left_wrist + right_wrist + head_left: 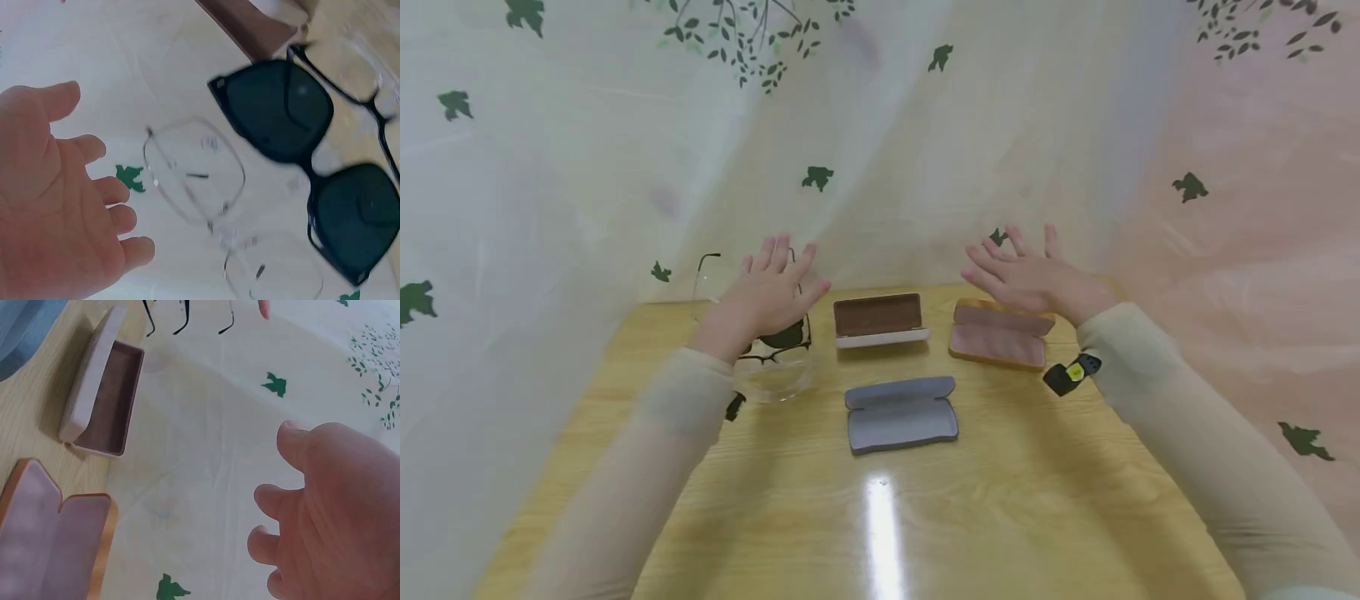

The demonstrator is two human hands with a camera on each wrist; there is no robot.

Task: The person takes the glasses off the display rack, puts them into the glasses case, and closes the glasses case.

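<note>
Lens mark (209, 144) on wire-rimmed glasses (229, 236): too small to read. At least three pairs, including sunglasses (312, 172), were near the left hand (767, 292), fingers spread. Three eyeglass cases, white (882, 339), grey (902, 417) and orange-edged (1000, 336), stood open on wood-grain table (1000, 517), leaf-printed cloth (1037, 133) behind. Right hand (1030, 277), fingers apart, was near the orange-edged one.

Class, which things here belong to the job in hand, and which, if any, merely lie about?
Probably the job:
sunglasses
dark-framed glasses
wire-framed glasses
clear-framed glasses
blue-grey case
brown-lined case
pink-lined case

Seemingly just surroundings:
table
patterned backdrop
</note>
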